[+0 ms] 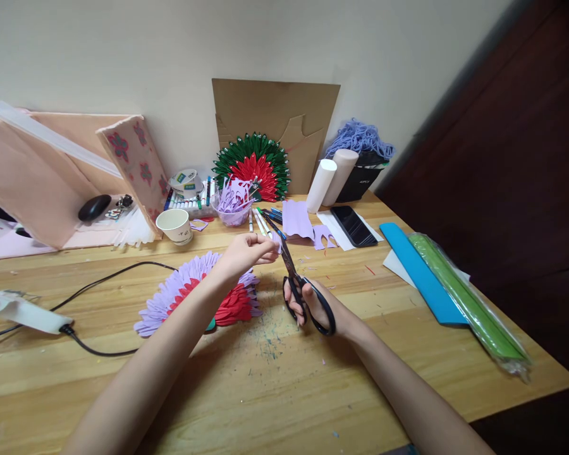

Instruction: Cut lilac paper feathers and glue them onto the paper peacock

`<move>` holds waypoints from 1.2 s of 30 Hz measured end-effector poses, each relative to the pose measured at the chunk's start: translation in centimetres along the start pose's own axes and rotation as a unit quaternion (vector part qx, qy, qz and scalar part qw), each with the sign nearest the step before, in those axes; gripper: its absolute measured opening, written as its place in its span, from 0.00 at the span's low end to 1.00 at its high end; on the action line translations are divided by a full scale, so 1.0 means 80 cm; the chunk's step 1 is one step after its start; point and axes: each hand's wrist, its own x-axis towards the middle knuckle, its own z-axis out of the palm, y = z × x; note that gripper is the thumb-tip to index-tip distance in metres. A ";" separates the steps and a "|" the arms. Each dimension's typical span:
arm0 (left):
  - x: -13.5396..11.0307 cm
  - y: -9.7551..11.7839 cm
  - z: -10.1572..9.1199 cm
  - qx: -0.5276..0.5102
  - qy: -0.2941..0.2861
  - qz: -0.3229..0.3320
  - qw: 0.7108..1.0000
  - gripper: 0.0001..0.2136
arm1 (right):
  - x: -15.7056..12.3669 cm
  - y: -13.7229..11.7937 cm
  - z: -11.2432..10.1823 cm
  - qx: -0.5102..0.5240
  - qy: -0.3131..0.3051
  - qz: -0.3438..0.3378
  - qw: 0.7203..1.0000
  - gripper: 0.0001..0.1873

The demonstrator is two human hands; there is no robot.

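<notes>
My right hand (308, 303) has its fingers through the handles of black scissors (290, 262), whose blades point up and away from me. At the blades, my left hand (251, 251) pinches a small piece of purple paper (277, 242); its outline is mostly hidden by the fingers. Beneath my left forearm lies a fan-shaped paper craft (159, 306) with purple outer petals and red inner ones, partly covered by the arm. A purple sheet (298, 219) and a cut purple scrap (323, 237) rest just beyond the scissors.
A bowl of purple scraps (232, 215), a paper cup (174, 226) and markers (262, 222) stand behind my left hand. A white glue gun (26, 311) with a black cord lies left. The phone (353, 226), blue sheet (422, 272) and green wrapped roll (469, 303) are on the right.
</notes>
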 end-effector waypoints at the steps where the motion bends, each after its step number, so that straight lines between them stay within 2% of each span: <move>1: -0.001 0.000 0.001 0.005 0.002 0.000 1.000 0.07 | 0.000 -0.002 0.002 0.009 -0.002 0.000 1.000 0.39; 10: -0.001 -0.004 0.004 0.045 -0.022 0.009 0.999 0.05 | 0.001 0.002 0.003 0.023 0.004 0.009 1.000 0.39; 20: 0.002 -0.009 0.002 0.034 -0.029 0.015 0.999 0.06 | 0.004 0.002 0.006 0.040 0.025 0.015 0.999 0.38; 25: -0.001 -0.004 0.002 0.015 -0.020 0.010 1.000 0.07 | 0.005 0.008 0.003 -0.007 0.056 -0.008 0.998 0.35; 31: -0.001 -0.001 0.002 0.002 -0.010 0.001 1.000 0.07 | 0.008 0.022 -0.003 -0.045 0.075 -0.004 0.996 0.30; 36: -0.002 -0.001 0.003 -0.003 -0.030 0.006 1.000 0.09 | 0.003 0.010 0.004 -0.027 0.057 -0.027 0.998 0.37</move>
